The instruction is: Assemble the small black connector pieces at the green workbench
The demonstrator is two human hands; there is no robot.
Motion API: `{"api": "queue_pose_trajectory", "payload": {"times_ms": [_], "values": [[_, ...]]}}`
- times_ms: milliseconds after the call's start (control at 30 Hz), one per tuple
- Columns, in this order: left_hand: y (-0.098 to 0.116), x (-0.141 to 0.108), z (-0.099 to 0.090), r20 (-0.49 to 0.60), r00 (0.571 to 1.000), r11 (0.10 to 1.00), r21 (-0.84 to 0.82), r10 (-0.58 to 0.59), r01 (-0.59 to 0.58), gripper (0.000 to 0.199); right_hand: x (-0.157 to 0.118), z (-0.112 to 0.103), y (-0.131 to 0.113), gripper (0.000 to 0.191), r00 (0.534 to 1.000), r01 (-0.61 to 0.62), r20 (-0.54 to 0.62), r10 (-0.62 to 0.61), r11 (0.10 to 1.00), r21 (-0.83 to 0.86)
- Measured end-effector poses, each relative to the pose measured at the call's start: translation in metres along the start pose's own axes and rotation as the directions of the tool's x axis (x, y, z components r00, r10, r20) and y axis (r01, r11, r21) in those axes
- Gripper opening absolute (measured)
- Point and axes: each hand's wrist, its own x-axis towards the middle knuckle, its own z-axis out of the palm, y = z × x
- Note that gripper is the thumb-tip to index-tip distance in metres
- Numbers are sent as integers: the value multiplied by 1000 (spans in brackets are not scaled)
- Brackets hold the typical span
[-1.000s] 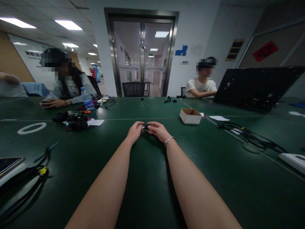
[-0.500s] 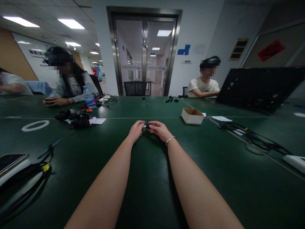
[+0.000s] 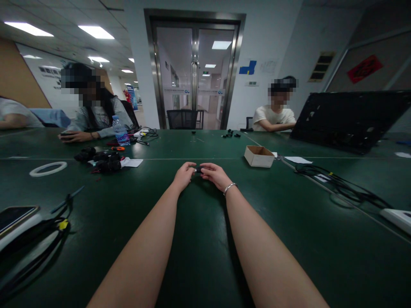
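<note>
Between my two hands, just above the green table, is a small dark object with a silvery end. It is too small to tell its kind. My left hand is closed, its fingertips pinching the silvery left end. The dark right end sits between the thumb and fingers of my right hand, also closed in a pinch. A silver bracelet circles my right wrist. My fingers cover part of the object.
An open small box stands right of my hands. To the left lie a bundle of black parts, a white ring and black cables. More cables are at right. Two people sit across the table near a bottle and a large black panel.
My hands and the small dark object stay nearly in place. The person at the far left has shifted an arm slightly.
</note>
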Motion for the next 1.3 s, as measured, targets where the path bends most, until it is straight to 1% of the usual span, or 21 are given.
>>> {"api": "queue_pose_trajectory", "payload": {"times_ms": [100,267,400,600,967,1067,1167,1300], "values": [[0,0,0,5,1000,1000,-23,-10,11,34,1,0,1,18,1000,3,-7,-3,1000,2],[4,-3,-1,1,1000,1000,2,-3,3,34,1,0,2,19,1000,2,-11,-2,1000,2],[6,-5,0,-4,1000,1000,-26,1,-1,35,0,1,0,18,1000,0,-10,0,1000,0],[4,-2,0,15,999,996,-74,48,-47,28,-2,2,-2,19,1000,-10,11,10,1000,-12],[9,-4,0,58,998,995,-99,28,-22,30,-3,2,-3,20,999,-6,34,7,1000,-18],[10,-5,-1,53,998,996,-86,27,-23,30,-3,2,-3,20,999,-1,35,2,1000,-16],[10,-5,-1,73,997,998,-62,32,-28,30,-3,1,-3,20,999,6,47,-6,1000,-7],[10,-6,-1,53,998,999,-38,18,-16,32,-2,1,-2,19,999,2,42,-2,1000,-1]]}}
